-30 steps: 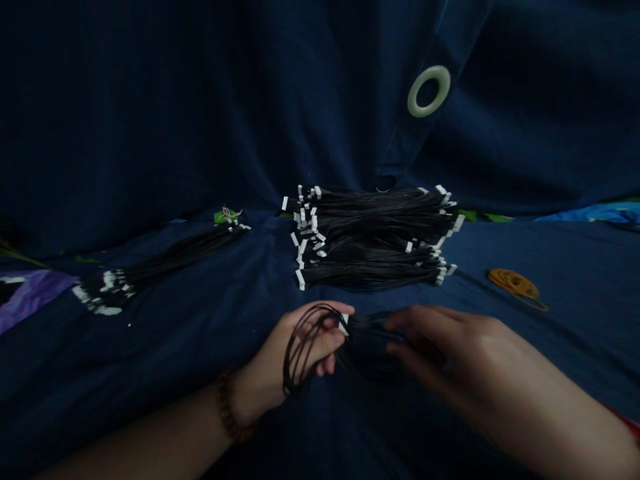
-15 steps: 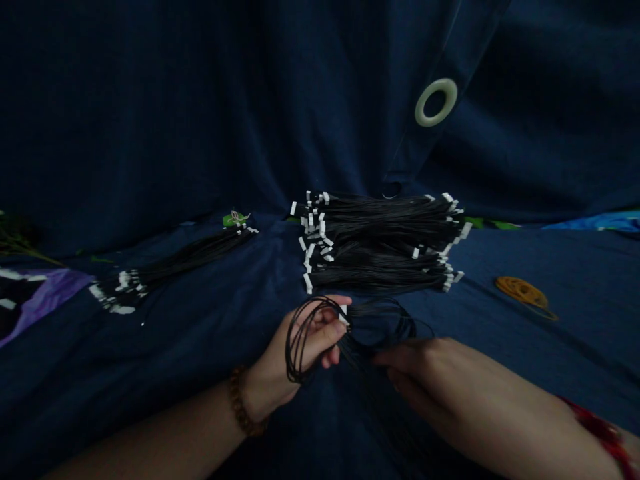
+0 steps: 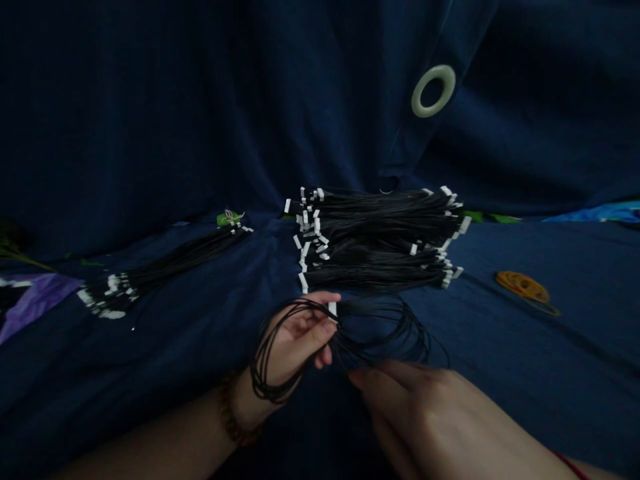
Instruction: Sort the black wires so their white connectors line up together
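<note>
My left hand (image 3: 310, 337) pinches a black cable (image 3: 265, 363) with a white connector (image 3: 333, 309) showing above the thumb. The cable's loops hang around the back of that hand and fan out to its right. My right hand (image 3: 410, 393) is lower and to the right, back upward, with thumb and forefinger closed near a strand that runs down from the left hand. The rest of its fingers are hidden. Just beyond both hands lies a stack of black cable bundles (image 3: 380, 240) with white connectors at both ends.
To the left, another black cable bundle (image 3: 175, 257) lies slantwise on the dark blue cloth (image 3: 190, 373). A coil of orange-brown bands (image 3: 524, 287) rests at the right. Purple cloth (image 3: 40, 303) is at the far left. Behind hangs a blue curtain with a pale ring (image 3: 433, 91).
The loops have spread wider on both sides of my left hand. My right hand has moved down and slightly left; my left hand has shifted a little left.
</note>
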The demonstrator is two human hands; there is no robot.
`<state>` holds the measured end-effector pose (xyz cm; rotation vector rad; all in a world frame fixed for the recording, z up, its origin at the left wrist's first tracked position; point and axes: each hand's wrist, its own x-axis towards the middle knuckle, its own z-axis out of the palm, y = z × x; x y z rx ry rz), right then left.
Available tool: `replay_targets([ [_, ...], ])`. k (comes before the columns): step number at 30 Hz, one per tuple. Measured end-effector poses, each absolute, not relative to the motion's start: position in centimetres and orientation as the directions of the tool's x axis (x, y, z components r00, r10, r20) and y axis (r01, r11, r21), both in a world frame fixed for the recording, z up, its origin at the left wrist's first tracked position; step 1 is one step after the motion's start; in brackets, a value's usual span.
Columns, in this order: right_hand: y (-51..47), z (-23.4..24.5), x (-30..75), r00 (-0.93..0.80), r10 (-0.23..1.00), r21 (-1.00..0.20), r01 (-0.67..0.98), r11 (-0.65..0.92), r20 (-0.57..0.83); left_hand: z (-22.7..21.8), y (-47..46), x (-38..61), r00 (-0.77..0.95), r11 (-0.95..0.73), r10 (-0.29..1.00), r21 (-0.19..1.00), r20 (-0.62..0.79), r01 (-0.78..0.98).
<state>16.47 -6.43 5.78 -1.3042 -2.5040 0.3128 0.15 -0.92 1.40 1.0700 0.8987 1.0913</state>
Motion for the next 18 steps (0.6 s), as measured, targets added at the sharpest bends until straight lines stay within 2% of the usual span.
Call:
replay_targets([
  [4,-5.6,6.0,16.3,-0.478,0.878,-0.409,0.797,0.444,0.022,1.0,-1.1,-0.5,0.335,0.104,0.942,0.965,-0.018,-0.242],
  [9,-4.8,5.9,16.3,-0.506,0.858,-0.66,0.617,0.428,0.083,0.9,-1.2,-0.7,0.349,0.128,0.937,0.956,-0.029,-0.263],
  [15,-4.2,5.4,16.2,-0.503,0.862,-0.737,0.557,0.383,0.067,1.3,-1.4,-0.3,0.347,0.132,0.937,0.953,-0.03,-0.274],
  [18,-3.7,5.1,16.3,-0.504,0.859,-0.7,0.583,0.412,0.086,1.6,-1.4,0.0,0.32,0.118,0.947,0.963,-0.036,-0.24],
])
